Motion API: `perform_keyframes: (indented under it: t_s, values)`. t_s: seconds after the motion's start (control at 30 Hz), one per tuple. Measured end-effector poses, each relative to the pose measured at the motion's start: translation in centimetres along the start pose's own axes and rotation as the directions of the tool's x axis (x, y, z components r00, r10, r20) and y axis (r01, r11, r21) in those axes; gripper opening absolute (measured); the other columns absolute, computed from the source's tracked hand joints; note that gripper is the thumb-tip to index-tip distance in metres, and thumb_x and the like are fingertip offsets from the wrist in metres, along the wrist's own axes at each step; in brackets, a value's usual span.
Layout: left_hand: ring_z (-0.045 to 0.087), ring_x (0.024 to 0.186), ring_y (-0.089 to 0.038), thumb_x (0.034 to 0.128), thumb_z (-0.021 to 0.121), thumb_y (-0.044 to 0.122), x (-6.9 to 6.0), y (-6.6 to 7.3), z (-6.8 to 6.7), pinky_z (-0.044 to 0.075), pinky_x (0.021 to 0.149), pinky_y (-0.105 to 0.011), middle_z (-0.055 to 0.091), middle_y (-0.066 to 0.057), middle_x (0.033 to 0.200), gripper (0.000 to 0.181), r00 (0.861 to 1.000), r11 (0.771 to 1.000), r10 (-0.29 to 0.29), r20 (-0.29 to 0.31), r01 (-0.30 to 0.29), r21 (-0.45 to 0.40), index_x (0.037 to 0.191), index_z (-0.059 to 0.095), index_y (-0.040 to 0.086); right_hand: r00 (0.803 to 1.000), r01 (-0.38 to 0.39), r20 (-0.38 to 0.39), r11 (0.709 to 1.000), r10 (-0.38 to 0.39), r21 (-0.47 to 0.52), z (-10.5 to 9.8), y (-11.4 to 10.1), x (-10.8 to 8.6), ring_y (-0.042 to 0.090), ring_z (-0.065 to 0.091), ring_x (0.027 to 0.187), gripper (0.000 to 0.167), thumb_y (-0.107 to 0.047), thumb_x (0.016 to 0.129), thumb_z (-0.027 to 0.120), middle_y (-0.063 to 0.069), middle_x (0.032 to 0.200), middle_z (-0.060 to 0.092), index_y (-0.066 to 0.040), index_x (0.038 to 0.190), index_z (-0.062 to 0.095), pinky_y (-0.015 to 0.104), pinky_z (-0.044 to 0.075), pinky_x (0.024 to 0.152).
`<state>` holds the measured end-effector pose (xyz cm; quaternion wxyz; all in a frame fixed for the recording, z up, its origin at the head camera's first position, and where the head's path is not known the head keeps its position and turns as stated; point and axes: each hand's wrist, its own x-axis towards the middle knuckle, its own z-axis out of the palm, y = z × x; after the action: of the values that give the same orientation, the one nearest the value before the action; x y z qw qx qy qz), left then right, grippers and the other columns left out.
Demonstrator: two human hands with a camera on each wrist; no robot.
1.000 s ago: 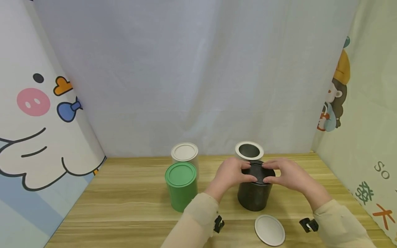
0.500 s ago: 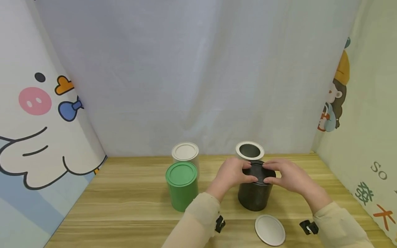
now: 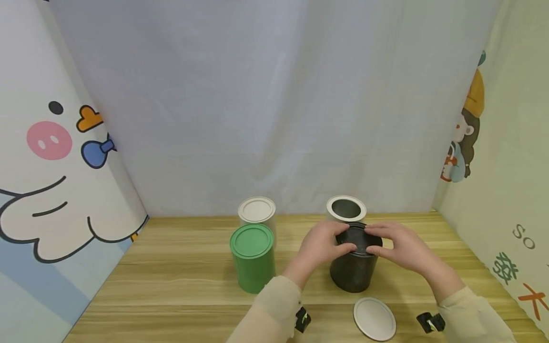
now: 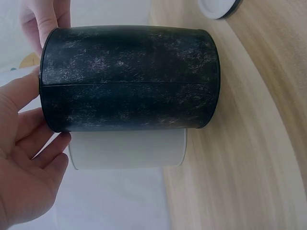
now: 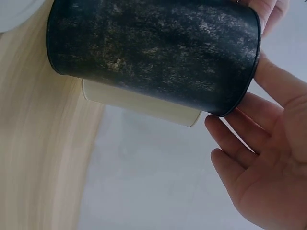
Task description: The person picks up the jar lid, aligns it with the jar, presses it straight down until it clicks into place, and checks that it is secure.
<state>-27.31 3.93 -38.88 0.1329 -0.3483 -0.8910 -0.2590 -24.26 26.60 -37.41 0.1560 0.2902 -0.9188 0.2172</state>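
Note:
A black can (image 3: 353, 274) stands upright on the wooden table. On its top sits a black lid (image 3: 360, 239). My left hand (image 3: 318, 244) holds the lid's left side, thumb on the near part and fingers on the far part. From the right, my right hand (image 3: 396, 243) holds the lid the same way. In the left wrist view, the lower fingers (image 4: 56, 148) curl loosely beside the rim of the dark can (image 4: 129, 79). The right wrist view shows the thumb and fingers (image 5: 223, 132) around that rim. The fingertips' contact is partly hidden.
A loose white lid (image 3: 374, 319) lies in front of the black can. Behind stands a white can (image 3: 360, 212) with an uncovered opening. To the left are a green can (image 3: 254, 271) with its lid on and a lidded white can (image 3: 256, 209). Cloth (image 3: 274, 119) hangs behind.
Both hands stay on the black lid, with only slight shifts of the fingers. The cans and the loose white lid have not visibly moved; the head view shifts slightly.

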Motion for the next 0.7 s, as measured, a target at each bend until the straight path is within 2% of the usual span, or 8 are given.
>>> perform_keyframes:
  t_s: [0.13,0.27,0.43,0.57,0.7]
  values:
    - [0.062,0.114,-0.017,0.0912,0.073,0.031,-0.4,-0.2,0.5,0.045,0.100,-0.024,0.068,-0.004,0.122,0.043,1.000,0.999,-0.009,-0.026,0.009,-0.034,0.127,0.067,0.007,1.000,-0.005,-0.027,1.000,0.006,0.016,0.4,0.3,-0.3,0.043,0.060,0.111,0.043,-0.020,0.082,0.082,0.019,0.119,0.067,0.000,0.118,0.071,0.060,0.047,0.091]
    - [0.059,0.119,-0.018,0.0938,0.070,0.030,-0.7,-0.2,0.8,0.043,0.103,-0.025,0.066,-0.006,0.127,0.044,0.999,0.998,-0.014,-0.042,0.012,-0.059,0.130,0.064,0.005,0.998,-0.019,-0.054,0.999,0.021,0.032,0.7,0.5,-0.7,0.043,0.058,0.112,0.042,-0.020,0.083,0.080,0.018,0.121,0.066,-0.001,0.120,0.070,0.061,0.046,0.091]
    - [0.057,0.122,-0.020,0.0946,0.069,0.028,-1.4,-0.2,0.9,0.042,0.105,-0.028,0.065,-0.007,0.129,0.043,0.997,0.996,-0.010,-0.083,0.003,-0.087,0.130,0.064,0.005,0.990,0.035,-0.137,0.999,-0.031,0.031,1.2,0.7,-1.2,0.040,0.059,0.111,0.041,-0.014,0.081,0.081,0.016,0.120,0.068,-0.002,0.119,0.071,0.060,0.047,0.090]
    - [0.057,0.122,-0.022,0.0931,0.070,0.026,-2.0,-0.5,0.9,0.042,0.106,-0.030,0.066,-0.006,0.127,0.040,0.990,0.989,-0.045,-0.132,0.025,-0.149,0.127,0.066,0.006,0.971,0.106,-0.219,0.994,-0.099,0.017,1.3,0.8,-1.7,0.035,0.060,0.109,0.045,-0.007,0.075,0.084,0.012,0.119,0.069,-0.002,0.118,0.071,0.049,0.047,0.091]
    - [0.059,0.119,-0.024,0.0903,0.073,0.023,-2.5,-0.8,0.8,0.043,0.105,-0.032,0.067,-0.007,0.122,0.038,0.985,0.981,-0.038,-0.170,0.004,-0.195,0.124,0.067,0.005,0.951,0.147,-0.275,0.989,-0.142,-0.001,1.3,1.2,-2.2,0.031,0.060,0.107,0.050,-0.003,0.069,0.086,0.010,0.117,0.070,-0.002,0.117,0.071,0.026,0.041,0.096]
